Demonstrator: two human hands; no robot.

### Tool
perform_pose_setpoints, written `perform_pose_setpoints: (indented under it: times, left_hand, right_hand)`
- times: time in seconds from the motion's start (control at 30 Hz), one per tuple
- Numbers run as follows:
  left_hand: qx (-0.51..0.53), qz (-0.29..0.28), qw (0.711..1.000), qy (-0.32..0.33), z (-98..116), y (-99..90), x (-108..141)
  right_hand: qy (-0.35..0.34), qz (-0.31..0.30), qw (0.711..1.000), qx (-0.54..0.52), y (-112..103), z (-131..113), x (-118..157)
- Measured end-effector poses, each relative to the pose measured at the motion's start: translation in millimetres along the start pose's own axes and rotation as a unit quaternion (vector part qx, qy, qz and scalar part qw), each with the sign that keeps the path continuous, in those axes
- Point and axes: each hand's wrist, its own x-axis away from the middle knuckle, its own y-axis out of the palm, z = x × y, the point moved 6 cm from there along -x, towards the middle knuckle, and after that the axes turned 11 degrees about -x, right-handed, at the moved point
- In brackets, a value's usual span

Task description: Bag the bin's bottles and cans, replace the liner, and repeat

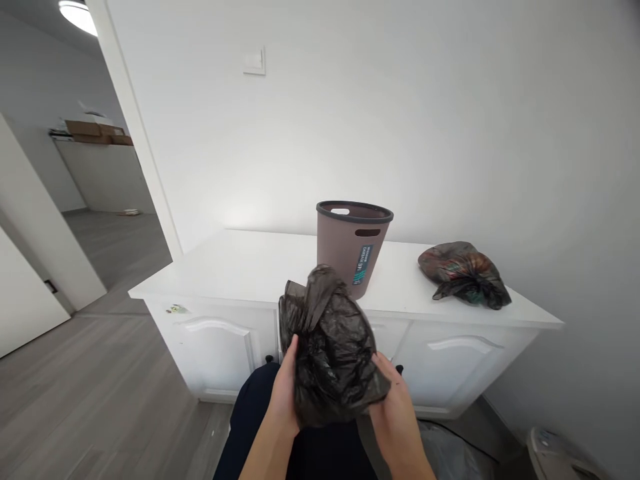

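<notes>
A crumpled dark plastic bag (335,350) is held between my hands above my lap, in front of the cabinet. My left hand (287,387) grips its left side, thumb up along the plastic. At its right lower edge, my right hand (393,400) is closed on the bag, some fingers hidden beneath it. Just behind the bag, a mauve bin (343,250) with a dark rim, side handle slots and a teal label stands upright on the white cabinet top. Farther right on that top lies a tied dark bag (465,273) with colourful contents showing through.
The white cabinet (240,267) stands against the wall, with a light switch (255,61) above. An open doorway is at the left, with cardboard boxes (95,130) beyond. A grey appliance (560,453) and a clear plastic bag (447,453) sit at lower right.
</notes>
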Motion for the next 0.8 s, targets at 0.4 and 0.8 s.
perform_pose_setpoints:
  times: [0.4, 0.8]
  left_hand:
    - [-0.285, 0.175, 0.937, 0.095, 29.5, -13.2, 22.9]
    - [-0.456, 0.174, 0.860, 0.148, 53.0, -4.4, 38.3]
  right_hand:
    - [-0.156, -0.051, 0.972, 0.169, -15.5, -16.3, -3.5]
    - [-0.083, -0.169, 0.962, 0.200, 102.4, -53.6, -1.3]
